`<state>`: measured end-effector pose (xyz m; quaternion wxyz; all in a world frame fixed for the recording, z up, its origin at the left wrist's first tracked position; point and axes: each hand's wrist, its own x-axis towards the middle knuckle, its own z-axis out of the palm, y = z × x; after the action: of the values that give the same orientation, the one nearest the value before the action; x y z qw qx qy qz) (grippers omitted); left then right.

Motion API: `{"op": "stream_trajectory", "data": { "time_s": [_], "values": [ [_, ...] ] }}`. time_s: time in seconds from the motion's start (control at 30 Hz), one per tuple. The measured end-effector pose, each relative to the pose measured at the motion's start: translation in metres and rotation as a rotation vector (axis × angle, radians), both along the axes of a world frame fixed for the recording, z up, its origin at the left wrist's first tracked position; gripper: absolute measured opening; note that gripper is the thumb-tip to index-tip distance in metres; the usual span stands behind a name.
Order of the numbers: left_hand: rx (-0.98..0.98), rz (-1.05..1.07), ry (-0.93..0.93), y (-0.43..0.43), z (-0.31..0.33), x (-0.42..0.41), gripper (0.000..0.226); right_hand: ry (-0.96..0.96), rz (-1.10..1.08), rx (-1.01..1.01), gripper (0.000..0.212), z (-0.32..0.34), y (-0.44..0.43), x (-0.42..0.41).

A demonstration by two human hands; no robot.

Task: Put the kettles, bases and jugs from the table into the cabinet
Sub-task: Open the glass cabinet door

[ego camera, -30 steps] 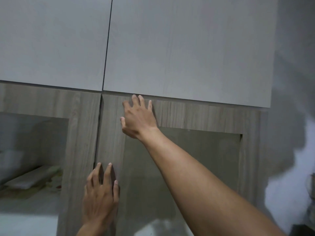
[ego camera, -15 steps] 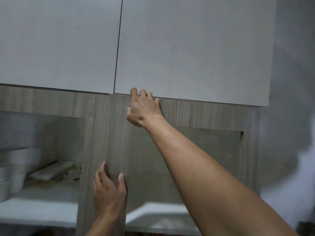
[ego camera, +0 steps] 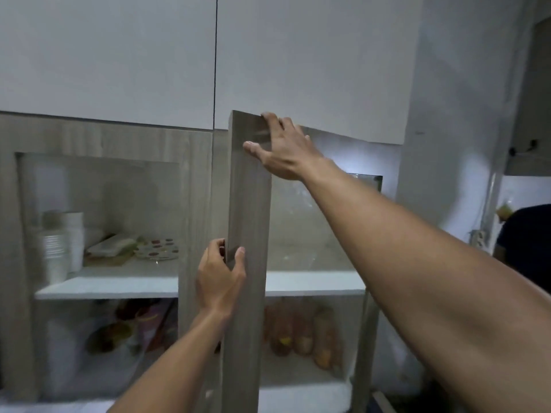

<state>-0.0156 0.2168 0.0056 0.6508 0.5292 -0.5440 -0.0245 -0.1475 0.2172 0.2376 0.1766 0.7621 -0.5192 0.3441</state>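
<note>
The cabinet fills the head view, with wood-grain, glass-panelled doors. Its right door (ego camera: 249,204) stands partly swung out towards me. My right hand (ego camera: 283,150) grips the door's top corner, fingers over the upper edge. Lower down, my left hand (ego camera: 220,272) is curled around the same door's free edge, thumb on the front face. Behind the glass, the right half of the upper shelf (ego camera: 316,283) shows nothing on it. No kettle, base or jug is in view.
White upper doors (ego camera: 310,61) sit just above the open door. Behind the left door (ego camera: 98,144) are stacked white cups (ego camera: 64,245), a tray and a spotted plate. The lower shelf holds packets and brown bottles (ego camera: 301,332). A person in dark clothing (ego camera: 524,245) stands at far right.
The right door was shut a second ago with both hands flat on it. Now it has swung outward, both hands gripping its edge. The view has dropped, showing the shelves.
</note>
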Motion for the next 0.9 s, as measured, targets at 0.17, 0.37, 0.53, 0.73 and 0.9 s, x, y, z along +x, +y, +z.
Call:
{"op": "stream_trajectory", "data": {
  "time_s": [0.17,0.37,0.53,0.73,0.9],
  "values": [
    [-0.031,-0.075,-0.042,0.075,-0.001,-0.031,0.02,-0.045,-0.019,-0.014,0.081,-0.004,0.07,-0.021],
    [-0.104,-0.279,-0.119,0.137,0.002,-0.083,0.028,-0.04,-0.079,-0.071,0.086,-0.001,0.146,-0.076],
    [-0.208,-0.476,-0.284,0.172,-0.008,-0.132,0.044,-0.023,-0.102,-0.135,0.075,-0.003,0.201,-0.135],
    [-0.232,-0.659,-0.305,0.204,-0.009,-0.223,0.074,0.035,-0.254,-0.21,0.077,-0.008,0.268,-0.207],
    [-0.197,-0.756,-0.401,0.232,-0.007,-0.29,0.091,0.176,-0.48,-0.191,0.072,-0.004,0.315,-0.261]
  ]
}}
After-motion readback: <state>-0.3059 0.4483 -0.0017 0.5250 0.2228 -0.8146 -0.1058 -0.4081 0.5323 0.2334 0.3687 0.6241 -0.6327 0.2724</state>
